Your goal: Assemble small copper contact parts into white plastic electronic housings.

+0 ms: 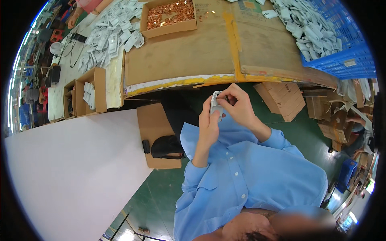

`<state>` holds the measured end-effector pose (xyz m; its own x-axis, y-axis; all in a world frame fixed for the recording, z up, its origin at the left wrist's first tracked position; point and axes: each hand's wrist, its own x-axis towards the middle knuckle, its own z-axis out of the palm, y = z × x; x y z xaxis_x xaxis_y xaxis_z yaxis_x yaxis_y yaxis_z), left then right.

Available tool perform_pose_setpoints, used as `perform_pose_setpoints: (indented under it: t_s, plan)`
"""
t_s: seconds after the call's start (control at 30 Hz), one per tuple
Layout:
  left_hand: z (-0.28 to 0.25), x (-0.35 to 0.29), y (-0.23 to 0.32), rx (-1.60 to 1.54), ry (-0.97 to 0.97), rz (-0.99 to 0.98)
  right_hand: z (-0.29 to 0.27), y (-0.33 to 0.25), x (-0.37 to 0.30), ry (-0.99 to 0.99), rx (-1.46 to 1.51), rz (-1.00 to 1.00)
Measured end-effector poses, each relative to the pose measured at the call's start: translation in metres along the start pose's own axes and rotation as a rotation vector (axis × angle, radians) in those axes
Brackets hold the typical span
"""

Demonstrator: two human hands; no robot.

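Observation:
My left hand (208, 122) grips a small grey-white plastic part (216, 105) upright in front of my chest, below the table's front edge. My right hand (237, 105) comes in from the right, its fingertips pinched at the top of the same part. Both forearms wear light blue shirt sleeves. What the right fingertips pinch is too small to make out.
A cardboard-covered table (193, 56) lies ahead with an open box of small copper pieces (169, 15), a heap of white plastic parts (110, 38) at left and a blue crate (341, 52) full of them at right. Cardboard boxes (90, 92) stand left; another person's hand (73, 21) is far left.

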<state>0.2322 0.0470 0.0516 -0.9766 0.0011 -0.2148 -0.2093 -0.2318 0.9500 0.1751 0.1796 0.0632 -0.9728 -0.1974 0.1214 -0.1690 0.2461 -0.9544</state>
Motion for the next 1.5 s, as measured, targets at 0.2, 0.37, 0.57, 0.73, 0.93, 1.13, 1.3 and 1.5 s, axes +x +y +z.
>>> perform_pose_setpoints:
  t_s: [0.2, 0.37, 0.57, 0.73, 0.93, 1.13, 1.3, 1.5]
  plan:
    - [-0.005, -0.001, -0.002, 0.162, 0.045, 0.118, -0.002, 0.008, 0.001, -0.043, 0.073, 0.193]
    - [-0.003, 0.000, 0.009, 0.471, 0.049, 0.300, -0.013, 0.010, 0.005, -0.130, 0.077, 0.222]
    - [-0.006, -0.002, 0.008, 0.533, 0.087, 0.270, -0.015, 0.002, 0.009, -0.220, -0.122, 0.125]
    - [-0.008, -0.003, 0.015, 0.412, 0.104, 0.144, -0.010, -0.001, 0.001, -0.214, -0.152, 0.096]
    - [-0.007, 0.003, 0.004, 0.425, 0.157, 0.182, -0.005, -0.001, -0.007, -0.182, -0.134, 0.107]
    - [-0.011, -0.001, 0.012, 0.427, 0.121, 0.105, 0.000, -0.002, -0.006, -0.176, -0.100, 0.036]
    - [-0.007, -0.004, 0.007, 0.416, 0.130, 0.101, 0.000, -0.005, -0.009, -0.182, -0.090, 0.023]
    - [-0.006, -0.006, 0.006, 0.408, 0.144, 0.070, 0.000, -0.003, -0.012, -0.183, -0.081, 0.045]
